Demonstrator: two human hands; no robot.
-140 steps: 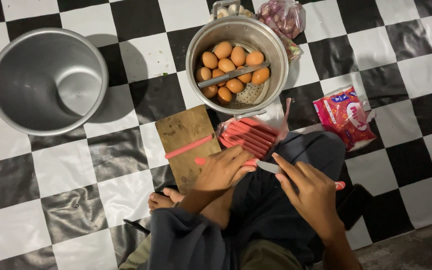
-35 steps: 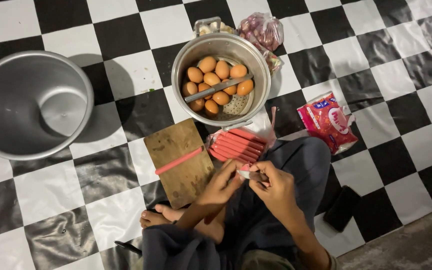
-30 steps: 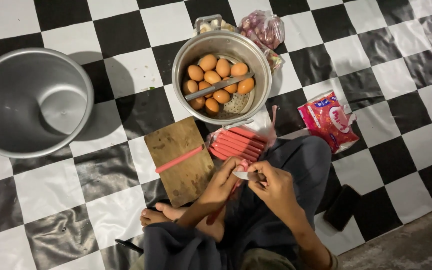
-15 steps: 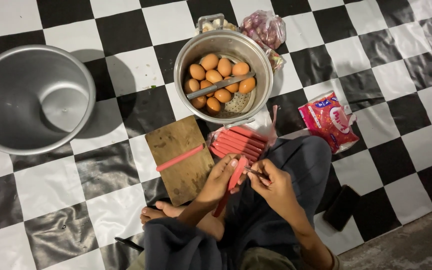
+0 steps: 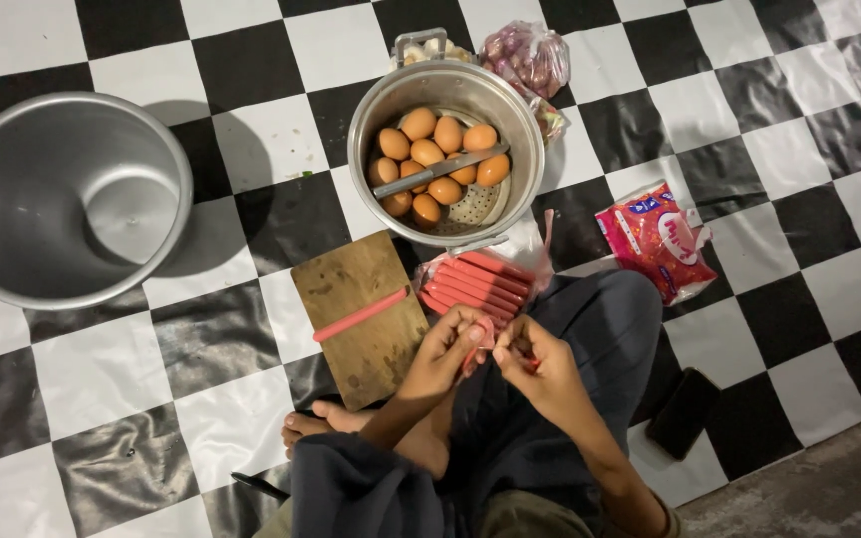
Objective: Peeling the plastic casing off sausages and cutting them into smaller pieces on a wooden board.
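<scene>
Since a moment ago my left hand (image 5: 447, 344) and right hand (image 5: 533, 367) drew closer, fingertips pinching one smooth pink sausage (image 5: 477, 349) between them, wooden board (image 5: 359, 317) just left

Shiny metal pot (image 5: 522, 110), worn wooden board (image 5: 351, 344)

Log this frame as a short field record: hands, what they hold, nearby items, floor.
left hand: pinching the pink sausage, held between both hands
right hand: fingers at the same sausage, over the lap
cutting board: wooden, on the floor, one sausage lying across it
sausage stack: open pack beside the board
pot of eggs: metal, brown eggs and a utensil inside
empty pot: metal, far left
red packet: on the floor, right side
floor: black and white checks
</scene>
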